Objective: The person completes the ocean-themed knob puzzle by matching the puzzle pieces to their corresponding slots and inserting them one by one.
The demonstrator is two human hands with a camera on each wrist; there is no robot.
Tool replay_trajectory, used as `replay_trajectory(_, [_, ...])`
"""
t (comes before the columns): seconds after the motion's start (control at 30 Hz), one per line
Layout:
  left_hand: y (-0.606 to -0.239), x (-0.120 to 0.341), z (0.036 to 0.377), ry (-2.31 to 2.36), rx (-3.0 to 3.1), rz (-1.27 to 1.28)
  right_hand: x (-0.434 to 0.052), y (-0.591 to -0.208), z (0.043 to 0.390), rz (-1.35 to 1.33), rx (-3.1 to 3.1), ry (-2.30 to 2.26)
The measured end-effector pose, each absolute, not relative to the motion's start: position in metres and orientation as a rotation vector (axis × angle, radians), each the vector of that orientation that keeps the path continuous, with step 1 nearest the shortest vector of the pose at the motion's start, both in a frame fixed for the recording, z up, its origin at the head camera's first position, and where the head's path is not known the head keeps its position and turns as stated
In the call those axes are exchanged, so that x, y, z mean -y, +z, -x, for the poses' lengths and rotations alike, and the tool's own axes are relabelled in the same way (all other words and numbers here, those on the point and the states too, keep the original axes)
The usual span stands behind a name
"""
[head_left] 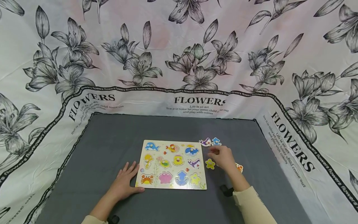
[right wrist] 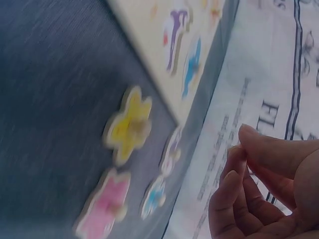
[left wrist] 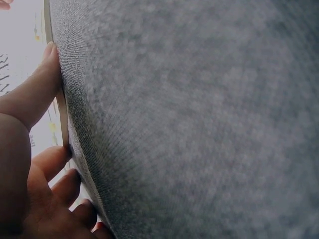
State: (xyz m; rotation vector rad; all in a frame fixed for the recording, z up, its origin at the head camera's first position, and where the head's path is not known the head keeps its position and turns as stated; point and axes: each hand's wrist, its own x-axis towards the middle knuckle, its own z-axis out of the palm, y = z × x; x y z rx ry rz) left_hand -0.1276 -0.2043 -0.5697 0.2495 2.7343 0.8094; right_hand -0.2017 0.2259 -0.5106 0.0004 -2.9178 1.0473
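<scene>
A pale puzzle board point(head_left: 170, 154) with sea-animal pictures lies on the grey cloth. My left hand point(head_left: 124, 182) rests at its lower left corner, fingers spread along the left edge and thumb at the near edge. Right of the board, my right hand point(head_left: 222, 158) hovers over loose knobbed pieces. In the right wrist view its thumb and forefinger tips come close together, with nothing visible between them. Around it lie a yellow star point(head_left: 210, 164), a purple whale point(head_left: 205, 142), a blue squid point(head_left: 216, 142) and a pink piece point(right wrist: 104, 206), which the hand hides in the head view.
An orange piece point(head_left: 239, 168) lies partly hidden behind the right forearm. Several knobbed pieces, among them a blue whale point(head_left: 191, 151), sit in the board. A flower-printed cloth point(head_left: 145, 104) borders the grey area point(head_left: 120, 133).
</scene>
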Motion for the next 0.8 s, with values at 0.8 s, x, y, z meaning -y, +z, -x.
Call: replay_trajectory(0.8, [-0.57, 0.203, 0.128, 0.793, -2.746, -0.241, -0.263, -0.506, 0.202, 0.117, 2.91, 1.041])
